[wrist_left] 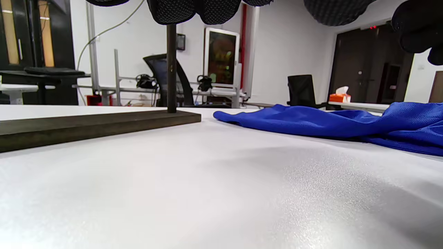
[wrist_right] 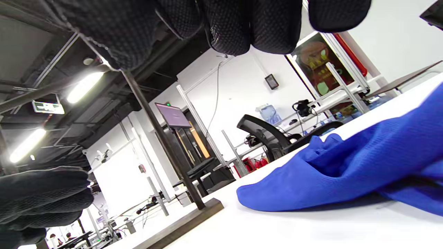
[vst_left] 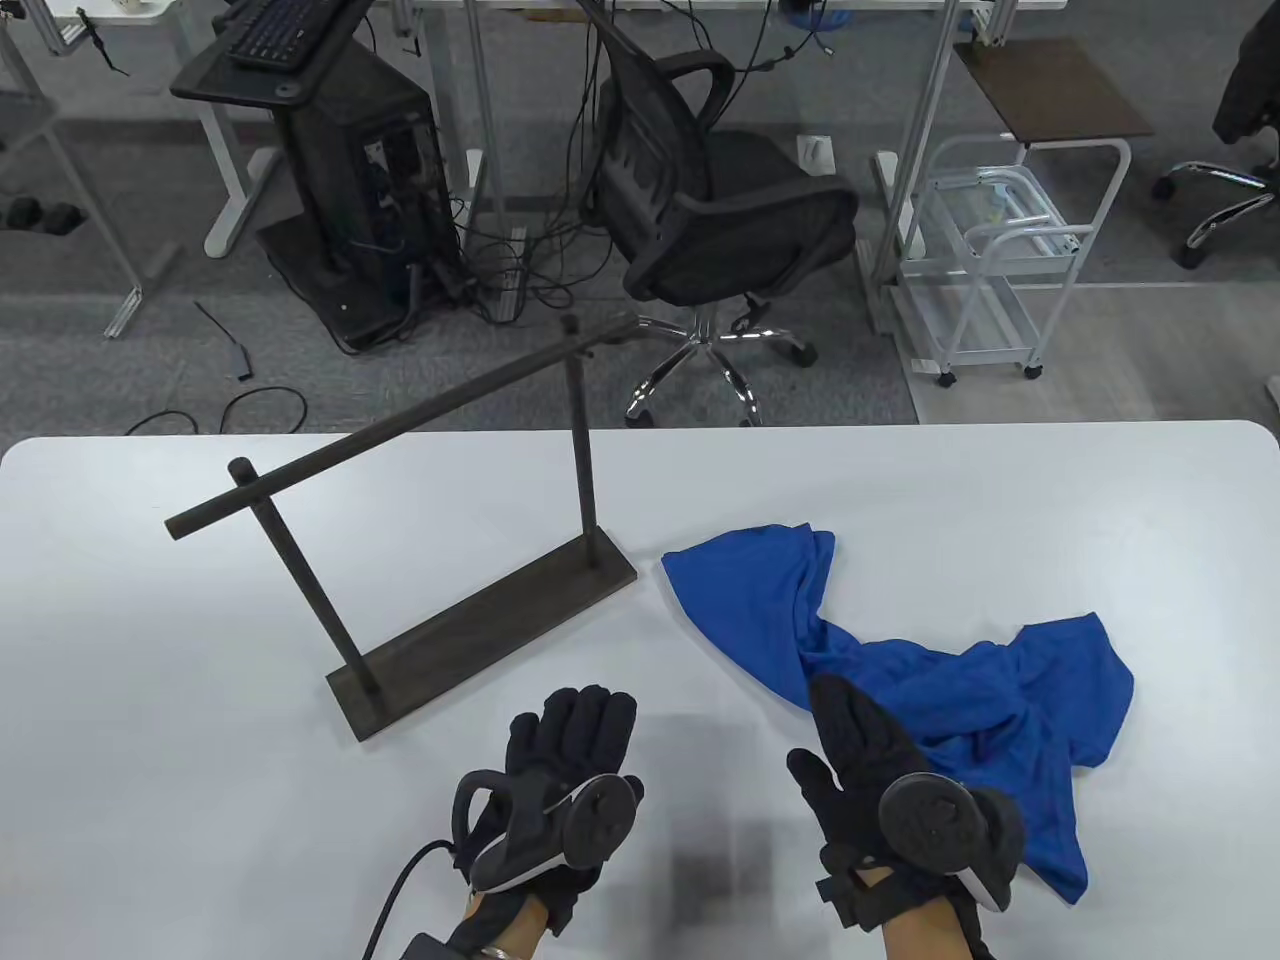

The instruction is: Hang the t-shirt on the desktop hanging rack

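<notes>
Your blue t-shirt (vst_left: 900, 650) lies crumpled on the white table (vst_left: 150, 650), right of the dark hanging rack (vst_left: 440, 560). Your right hand (vst_left: 880, 790) hovers open-fingered over its near edge; your left hand (vst_left: 560, 770) hangs flat, gripping nothing, near the rack's base.

Bare bench (vst_left: 200, 800) around both hands. Rack (vst_left: 480, 610) blocks 11 o'clock; crossbar slants overhead, open beneath between posts. Crumpled t-shirt (vst_left: 960, 690) fills 2 o'clock. Gap between rack base and shirt at 12.
</notes>
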`<state>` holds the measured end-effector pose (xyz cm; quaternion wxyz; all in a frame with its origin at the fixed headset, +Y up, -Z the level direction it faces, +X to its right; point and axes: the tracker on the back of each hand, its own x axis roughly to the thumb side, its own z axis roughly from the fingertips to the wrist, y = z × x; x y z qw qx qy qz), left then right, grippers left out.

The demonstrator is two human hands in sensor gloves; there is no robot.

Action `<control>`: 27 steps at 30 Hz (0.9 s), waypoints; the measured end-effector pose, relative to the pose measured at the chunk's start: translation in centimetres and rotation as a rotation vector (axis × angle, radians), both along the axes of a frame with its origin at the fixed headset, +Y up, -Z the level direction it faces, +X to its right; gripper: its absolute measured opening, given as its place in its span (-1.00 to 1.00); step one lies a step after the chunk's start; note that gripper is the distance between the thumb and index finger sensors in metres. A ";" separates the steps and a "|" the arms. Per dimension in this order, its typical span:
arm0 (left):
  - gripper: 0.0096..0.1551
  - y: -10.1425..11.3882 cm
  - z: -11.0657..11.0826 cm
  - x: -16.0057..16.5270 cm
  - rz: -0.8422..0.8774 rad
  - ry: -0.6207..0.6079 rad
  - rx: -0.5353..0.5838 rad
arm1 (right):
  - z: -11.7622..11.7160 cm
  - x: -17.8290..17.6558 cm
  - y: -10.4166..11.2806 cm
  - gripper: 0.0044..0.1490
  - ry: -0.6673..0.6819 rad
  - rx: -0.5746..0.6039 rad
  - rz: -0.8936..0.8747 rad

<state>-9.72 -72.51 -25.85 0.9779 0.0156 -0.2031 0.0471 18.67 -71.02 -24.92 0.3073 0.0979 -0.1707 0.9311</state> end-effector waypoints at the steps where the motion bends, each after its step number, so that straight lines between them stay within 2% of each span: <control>1: -0.09 -0.1 -0.1 0.0 0.000 -0.001 -0.006 | -0.2 0.2 -0.2 -0.13 -0.008 -0.011 -0.001; 6: -0.09 0.0 -0.1 -0.2 -0.025 0.008 0.006 | -0.5 0.8 -1.0 -0.08 -0.048 -0.067 0.009; 8: -0.08 -0.1 0.0 -0.4 -0.018 0.017 0.002 | -0.6 0.7 -1.6 -0.02 -0.062 -0.134 0.044; 13: -0.07 -0.9 -0.4 -0.9 -0.019 0.028 -0.053 | -1.3 0.0 -4.3 0.12 -0.065 -0.523 0.238; 15: -0.07 -1.4 -0.6 -1.1 -0.032 0.034 -0.063 | -1.6 -0.1 -5.0 0.15 -0.073 -0.617 0.276; 22: -0.02 -2.2 -1.3 -2.5 -0.067 0.085 -0.121 | -2.0 -0.2 -6.3 0.20 -0.111 -0.692 0.353; 27: 0.01 -2.3 -1.6 -3.1 -0.058 0.095 -0.147 | -2.7 -0.3 -7.0 0.24 -0.168 -0.731 0.515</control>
